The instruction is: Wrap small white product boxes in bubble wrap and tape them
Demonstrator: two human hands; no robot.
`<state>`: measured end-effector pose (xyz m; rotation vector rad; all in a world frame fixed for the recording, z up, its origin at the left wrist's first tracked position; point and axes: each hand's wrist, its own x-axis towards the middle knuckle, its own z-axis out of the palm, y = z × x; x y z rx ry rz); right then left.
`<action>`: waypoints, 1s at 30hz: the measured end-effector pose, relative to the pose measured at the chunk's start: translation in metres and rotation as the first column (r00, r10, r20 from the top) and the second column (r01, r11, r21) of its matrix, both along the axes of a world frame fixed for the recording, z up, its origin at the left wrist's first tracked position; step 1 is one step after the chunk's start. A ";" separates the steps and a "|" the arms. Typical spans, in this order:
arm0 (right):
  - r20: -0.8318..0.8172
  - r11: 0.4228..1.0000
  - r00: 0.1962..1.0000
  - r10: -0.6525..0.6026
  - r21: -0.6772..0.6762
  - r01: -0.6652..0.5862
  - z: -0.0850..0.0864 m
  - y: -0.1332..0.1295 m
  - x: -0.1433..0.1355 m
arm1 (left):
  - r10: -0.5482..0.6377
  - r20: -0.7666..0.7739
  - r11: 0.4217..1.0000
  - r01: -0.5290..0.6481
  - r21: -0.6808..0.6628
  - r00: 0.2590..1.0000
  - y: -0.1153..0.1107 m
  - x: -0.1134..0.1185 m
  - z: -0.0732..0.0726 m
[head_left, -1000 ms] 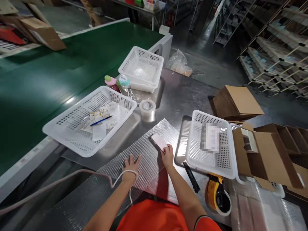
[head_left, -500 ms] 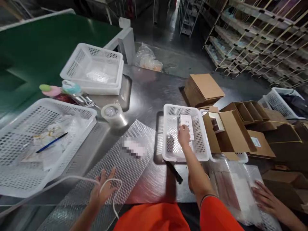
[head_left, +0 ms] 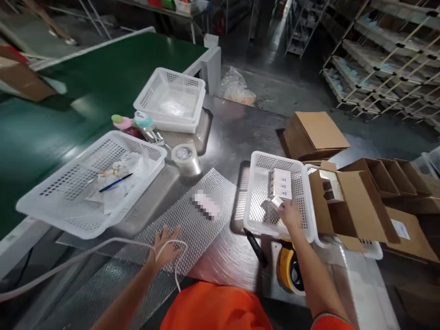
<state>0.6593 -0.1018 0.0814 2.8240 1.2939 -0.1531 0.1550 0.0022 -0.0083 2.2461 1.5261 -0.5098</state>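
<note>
My left hand [head_left: 167, 247] lies flat on a sheet of bubble wrap [head_left: 206, 238], fingers spread, with a white cable [head_left: 130, 241] passing over it. Farther up the wrap sits a small whitish item [head_left: 205, 205], its detail blurred out. Over at the right, my right hand [head_left: 290, 214] reaches into a white perforated basket [head_left: 252, 215]. Its fingers pinch a small white box [head_left: 277, 201], tilted at the near end of a row of white boxes [head_left: 282, 181] with blue marks. The held box is partly hidden by my fingers.
A black-handled tool [head_left: 256, 247] and a yellow tape dispenser [head_left: 287, 266] lie below the basket. An open carton [head_left: 354, 197] stands to its right. Clear tape roll [head_left: 187, 160], a second basket [head_left: 82, 224] with a blue pen [head_left: 115, 182], and stacked cardboard [head_left: 319, 130] surround the worktop.
My right hand has moved toward the near end of the box row and now holds a tilted small box. The view has shifted left; another person's hand at lower right is out of view.
</note>
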 end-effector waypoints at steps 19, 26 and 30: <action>-0.169 0.858 0.867 0.468 0.322 -0.400 -0.094 0.131 -0.296 | -0.021 0.111 0.999 0.026 -0.045 0.994 0.041 -0.017 0.022; -0.183 0.880 0.888 0.421 0.320 -0.351 -0.096 0.130 -0.312 | 0.208 0.593 0.977 -0.197 -0.085 0.778 0.060 0.008 0.018; -0.238 0.884 0.889 0.391 0.367 -0.291 -0.081 0.144 -0.269 | 0.781 0.612 0.614 -0.335 -0.714 0.127 0.058 0.063 -0.002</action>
